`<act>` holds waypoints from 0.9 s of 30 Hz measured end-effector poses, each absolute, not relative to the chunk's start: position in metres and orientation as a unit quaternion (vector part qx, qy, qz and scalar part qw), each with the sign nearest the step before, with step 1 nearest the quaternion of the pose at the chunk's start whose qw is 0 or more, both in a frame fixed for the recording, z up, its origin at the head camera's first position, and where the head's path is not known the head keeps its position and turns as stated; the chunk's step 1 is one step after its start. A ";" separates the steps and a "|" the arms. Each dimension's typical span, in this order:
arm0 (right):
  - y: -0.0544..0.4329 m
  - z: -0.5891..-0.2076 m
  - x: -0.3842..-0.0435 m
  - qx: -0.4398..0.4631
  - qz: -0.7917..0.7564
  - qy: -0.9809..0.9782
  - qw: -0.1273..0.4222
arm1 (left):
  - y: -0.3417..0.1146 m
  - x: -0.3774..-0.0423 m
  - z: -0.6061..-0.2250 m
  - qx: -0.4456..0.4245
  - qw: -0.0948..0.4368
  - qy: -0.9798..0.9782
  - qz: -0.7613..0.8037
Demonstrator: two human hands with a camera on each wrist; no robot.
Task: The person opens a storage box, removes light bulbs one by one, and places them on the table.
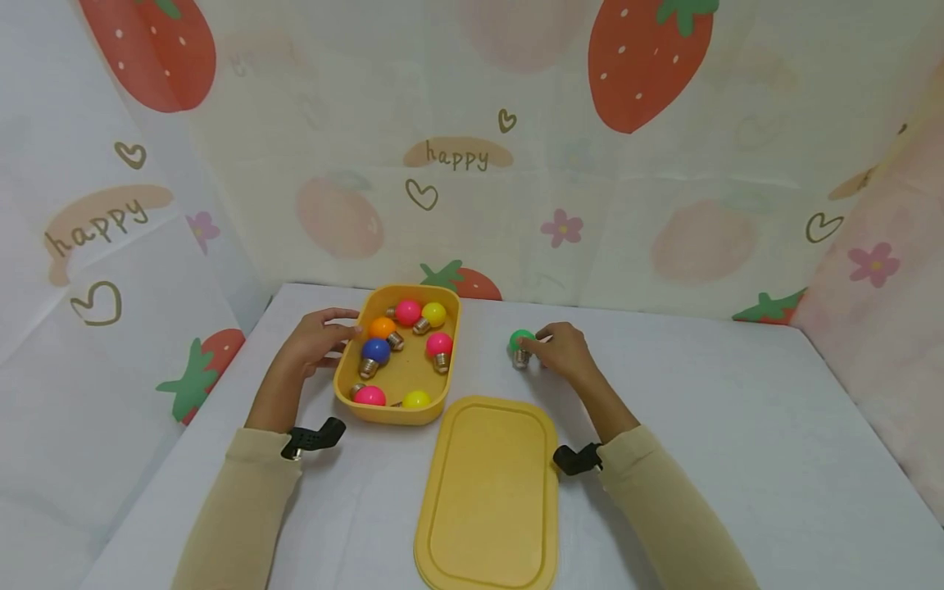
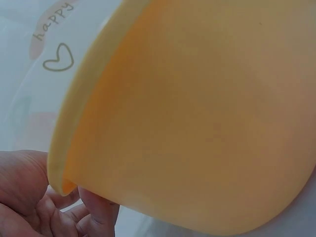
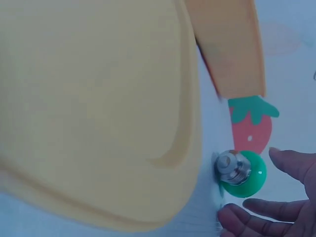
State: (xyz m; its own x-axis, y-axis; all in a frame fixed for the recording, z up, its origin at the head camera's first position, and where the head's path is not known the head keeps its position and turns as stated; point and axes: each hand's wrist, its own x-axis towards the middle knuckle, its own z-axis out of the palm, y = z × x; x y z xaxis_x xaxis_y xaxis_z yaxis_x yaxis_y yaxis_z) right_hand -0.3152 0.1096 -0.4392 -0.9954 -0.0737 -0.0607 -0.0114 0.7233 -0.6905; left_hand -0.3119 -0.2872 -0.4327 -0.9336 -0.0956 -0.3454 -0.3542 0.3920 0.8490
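Observation:
A yellow box [image 1: 398,416] holds several small light bulbs with coloured globes and metal screw bases, among them a blue bulb [image 1: 375,352] and an orange bulb [image 1: 382,329]. My left hand [image 1: 313,340] is at the box's left side, fingers loosely extended. In the left wrist view its fingertips [image 2: 100,210] show below the rim, against the outer wall. Right of the box, a green bulb [image 1: 521,339] stands on the table, globe toward my right hand [image 1: 562,348]. The right wrist view shows thumb and fingers [image 3: 274,210] spread around the green globe, with a gap at the thumb.
A yellow lid [image 1: 490,500] lies flat on the white-covered table [image 1: 708,410], in front of the box and between my forearms. Printed cloth walls [image 1: 627,188] with strawberries and hearts rise behind and at both sides.

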 end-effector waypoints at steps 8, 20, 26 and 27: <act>0.107 -0.420 -0.307 -0.051 -0.340 0.939 -0.016 | -0.286 -0.312 -0.433 -0.138 0.120 0.825 0.534; 0.079 -0.386 -0.287 -0.094 -0.334 0.936 -0.056 | -0.288 -0.311 -0.433 -0.139 0.120 0.822 0.539; 0.062 -0.373 -0.278 -0.128 -0.337 0.932 -0.045 | -0.287 -0.311 -0.433 -0.139 0.120 0.823 0.538; 0.059 -0.372 -0.277 -0.132 -0.337 0.931 -0.042 | -0.287 -0.311 -0.433 -0.139 0.121 0.822 0.538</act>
State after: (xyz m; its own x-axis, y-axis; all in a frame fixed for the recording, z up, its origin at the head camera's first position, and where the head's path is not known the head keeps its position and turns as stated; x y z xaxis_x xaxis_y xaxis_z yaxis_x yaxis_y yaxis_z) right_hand -0.2770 0.0586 -0.3716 -0.9616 -0.2177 0.1672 -0.2743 0.7378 -0.6167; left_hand -0.3112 -0.2868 -0.4335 -0.9324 -0.0981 -0.3477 -0.3579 0.3820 0.8520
